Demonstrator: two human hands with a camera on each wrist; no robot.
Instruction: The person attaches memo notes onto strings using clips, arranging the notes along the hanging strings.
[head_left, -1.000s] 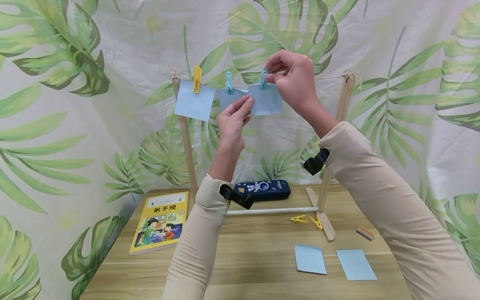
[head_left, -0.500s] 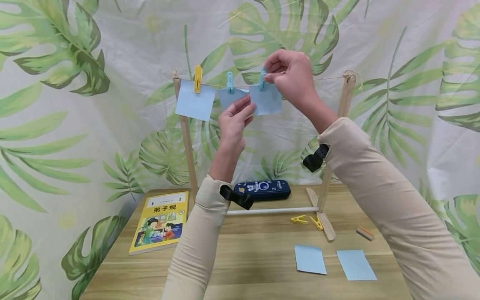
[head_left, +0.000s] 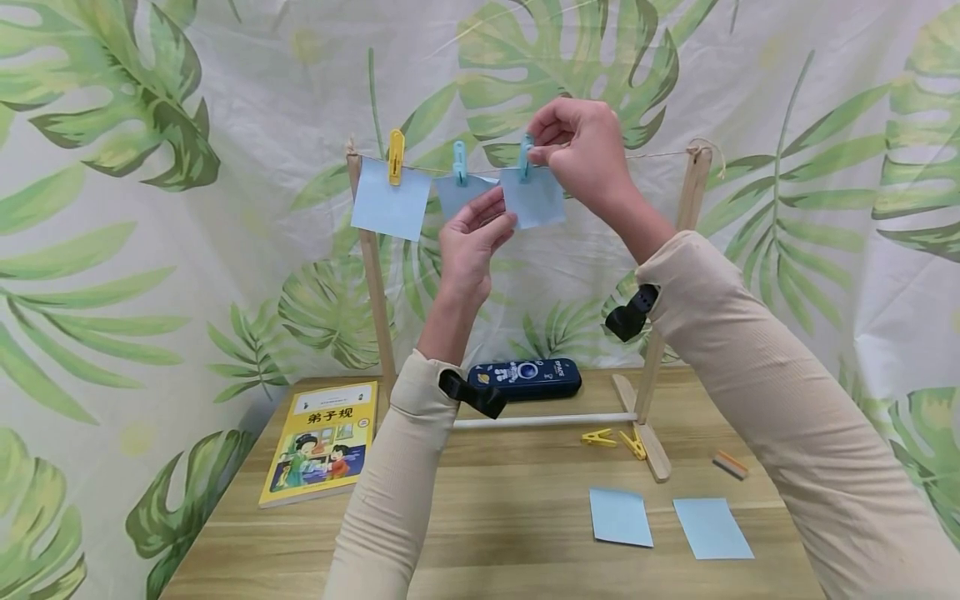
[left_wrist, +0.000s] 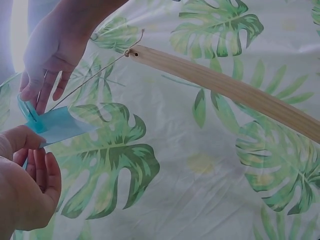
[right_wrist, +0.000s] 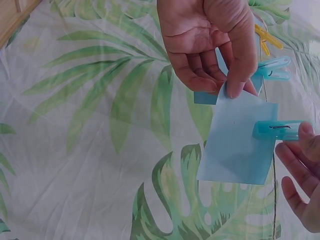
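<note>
In the head view my right hand [head_left: 588, 150] pinches a blue clothespin [head_left: 525, 160] at the string line. The clothespin bites the top edge of a square blue paper [head_left: 538, 204]. My left hand [head_left: 467, 250] pinches that paper near its left edge, thumb in front, as the right wrist view also shows at the paper's bent corner [right_wrist: 226, 92]. To the left, a second blue paper [head_left: 452, 196] hangs from another blue clothespin [head_left: 460, 162], partly hidden behind my left fingers. At the far left a third blue paper [head_left: 390, 204] hangs from a yellow clothespin [head_left: 396, 158].
The string [head_left: 645, 156] runs between two wooden posts [head_left: 690, 187]. On the table [head_left: 480, 500] lie two yellow clothespins [head_left: 597, 437], two blue papers [head_left: 621, 518], and a small striped block [head_left: 730, 465]. A yellow book [head_left: 322, 442] and navy pencil case [head_left: 525, 379] lie farther back.
My left fingers have shifted slightly right along the paper's left side, and the paper has turned a little. My right hand stays on the clothespin, almost still.
</note>
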